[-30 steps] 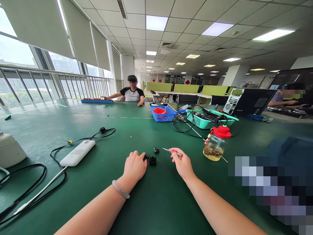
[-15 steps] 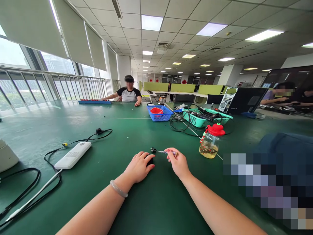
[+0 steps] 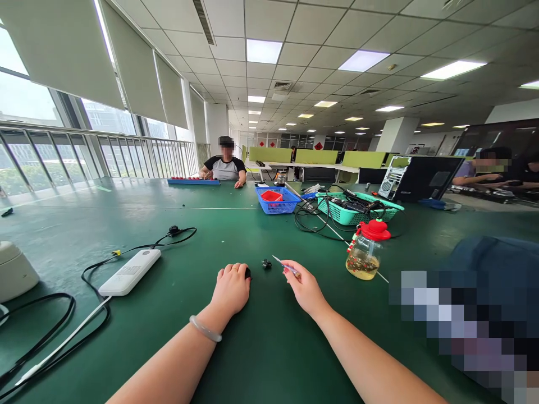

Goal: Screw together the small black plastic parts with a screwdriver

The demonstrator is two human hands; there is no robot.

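Observation:
On the green table (image 3: 269, 336), my left hand (image 3: 231, 287) is curled over a small dark, rounded object (image 3: 247, 273). Only its edge shows beside my fingers, so I cannot tell its kind. Between my hands lies a small black part (image 3: 266, 264), touched by neither. My right hand (image 3: 302, 283) pinches a slim screwdriver (image 3: 296, 273). Its thin metal shaft points up and left, its tip apart from the black part and a little above it in view.
A glass jar (image 3: 362, 261) with a red lid stands to the right. Farther back are a blue basket (image 3: 278, 206) and a green basket (image 3: 337, 213) of cables. A white power bank (image 3: 130, 273) and black cords lie left. Across the table sits a person (image 3: 226, 167).
My left hand has drawn left, away from the black part, with the dark object. The screwdriver's tip has come off the part and swung upward. Across the table, the person's blue rack has shifted right.

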